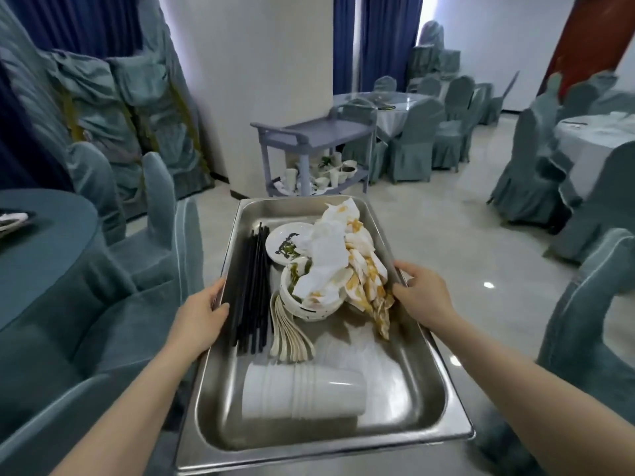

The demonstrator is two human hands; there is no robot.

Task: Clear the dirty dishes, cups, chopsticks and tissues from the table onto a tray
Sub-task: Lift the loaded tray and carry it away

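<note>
— Steel tray [405, 383], it is in both your hands?

— Yes. My left hand [201, 316] grips the left rim, thumb over the edge, and my right hand [424, 292] grips the right rim the same way.

— What lies inside?

— Black chopsticks [252, 290] along the left side, just beside them white spoons [290, 338]. Stacked bowls [309, 297] sit in the middle with stained tissues [343, 255] over them. One dirty plate [281, 243] is behind. Nested white cups [302, 391] lie on their side nearest to me.

— And ahead?

— Well apart, a grey cart [309, 135] stands with dishes on its lower shelf.
</note>
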